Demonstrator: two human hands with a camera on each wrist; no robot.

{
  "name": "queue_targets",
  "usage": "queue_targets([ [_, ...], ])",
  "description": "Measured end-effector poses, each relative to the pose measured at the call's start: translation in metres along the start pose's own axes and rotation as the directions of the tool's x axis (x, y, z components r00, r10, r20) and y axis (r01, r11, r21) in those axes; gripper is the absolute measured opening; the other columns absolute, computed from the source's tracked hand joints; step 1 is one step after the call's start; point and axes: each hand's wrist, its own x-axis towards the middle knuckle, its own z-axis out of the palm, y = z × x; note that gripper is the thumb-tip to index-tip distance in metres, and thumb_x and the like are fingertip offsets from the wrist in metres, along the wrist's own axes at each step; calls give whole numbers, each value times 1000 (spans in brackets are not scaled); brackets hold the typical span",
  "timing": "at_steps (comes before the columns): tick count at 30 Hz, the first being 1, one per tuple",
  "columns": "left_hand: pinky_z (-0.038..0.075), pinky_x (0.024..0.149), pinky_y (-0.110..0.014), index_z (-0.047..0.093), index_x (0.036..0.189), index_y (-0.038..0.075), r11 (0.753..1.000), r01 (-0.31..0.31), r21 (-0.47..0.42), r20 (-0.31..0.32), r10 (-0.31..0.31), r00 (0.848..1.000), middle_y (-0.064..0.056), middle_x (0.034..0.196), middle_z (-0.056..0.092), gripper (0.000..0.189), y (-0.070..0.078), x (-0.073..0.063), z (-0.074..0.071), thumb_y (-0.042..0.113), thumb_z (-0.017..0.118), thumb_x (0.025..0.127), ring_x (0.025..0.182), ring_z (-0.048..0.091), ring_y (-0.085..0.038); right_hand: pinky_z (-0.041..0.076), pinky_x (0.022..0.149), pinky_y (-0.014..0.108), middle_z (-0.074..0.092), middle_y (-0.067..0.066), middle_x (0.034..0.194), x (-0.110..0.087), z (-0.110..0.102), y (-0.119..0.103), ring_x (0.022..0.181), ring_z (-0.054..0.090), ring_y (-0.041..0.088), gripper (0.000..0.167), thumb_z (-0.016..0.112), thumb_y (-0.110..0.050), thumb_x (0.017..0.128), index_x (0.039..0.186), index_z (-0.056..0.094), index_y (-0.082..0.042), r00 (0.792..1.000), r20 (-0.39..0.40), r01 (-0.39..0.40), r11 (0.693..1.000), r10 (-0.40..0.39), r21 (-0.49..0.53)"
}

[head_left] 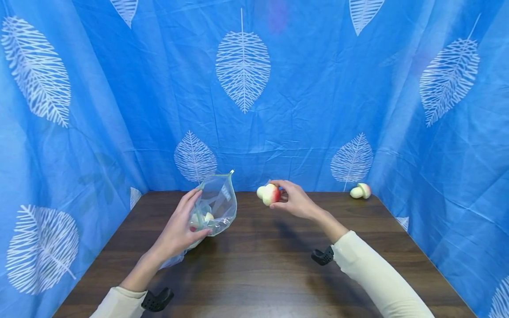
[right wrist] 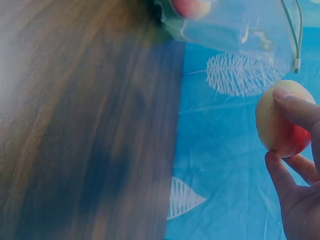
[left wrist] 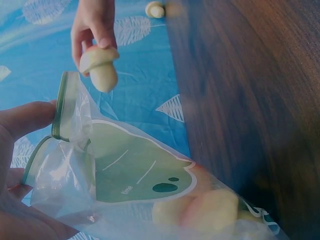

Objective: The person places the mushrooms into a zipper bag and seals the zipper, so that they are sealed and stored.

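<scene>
My left hand [head_left: 179,227] grips the rim of a clear zip bag [head_left: 223,192], whose mouth gapes toward the right. Inside the bag lie several pale and reddish pieces [left wrist: 212,210], partly hidden by a green print. To the right of the bag, above the table, my right hand [head_left: 297,202] pinches a toy mushroom [head_left: 270,195] by its red and cream cap. Its pale stem [left wrist: 104,77] points toward the bag, and the two are apart. The right wrist view shows the thumb and fingertips on opposite sides of the cap [right wrist: 275,120].
Another toy mushroom [head_left: 360,191] lies on its side at the table's far right corner. The dark wooden table [head_left: 270,274] is bordered at the back and sides by blue cloth [head_left: 294,123] with white leaf prints. A black wrist mount [head_left: 323,256] sits under each forearm.
</scene>
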Motion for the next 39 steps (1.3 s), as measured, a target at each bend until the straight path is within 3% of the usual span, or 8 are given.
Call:
queue_targets([
  [9, 62, 74, -40, 33, 158, 1, 1000, 7, 10, 3, -7, 1000, -20, 163, 26, 99, 2, 0, -1, 7, 92, 79, 135, 44, -45, 58, 89, 32, 62, 10, 126, 10, 1, -17, 110, 62, 25, 68, 90, -10, 82, 142, 58, -6, 999, 11, 50, 997, -50, -51],
  [21, 62, 77, -47, 32, 158, -1, 1000, 15, -10, 9, -15, 1000, -19, 164, 25, 100, 2, 1, 0, 6, 92, 78, 136, 42, -45, 57, 89, 29, 62, 10, 130, 26, 3, -42, 110, 62, 24, 71, 92, -10, 80, 142, 58, -3, 994, 13, 111, 993, -110, -48],
  [29, 62, 76, -44, 33, 157, -1, 1000, 6, 2, 4, -6, 1000, -19, 163, 26, 100, 1, 1, 2, 6, 93, 77, 135, 43, -45, 58, 90, 33, 63, 11, 128, 34, 8, -57, 108, 62, 24, 68, 92, -13, 80, 140, 60, -2, 980, 17, 201, 975, -200, -91],
  [39, 62, 75, -43, 34, 157, -1, 1000, 10, 18, 3, -10, 1000, -20, 163, 27, 101, 2, 2, 1, 6, 93, 76, 137, 41, -45, 59, 85, 34, 62, 10, 126, 42, 17, -78, 104, 61, 22, 69, 92, -9, 78, 140, 60, -3, 960, 15, 279, 959, -279, -40],
])
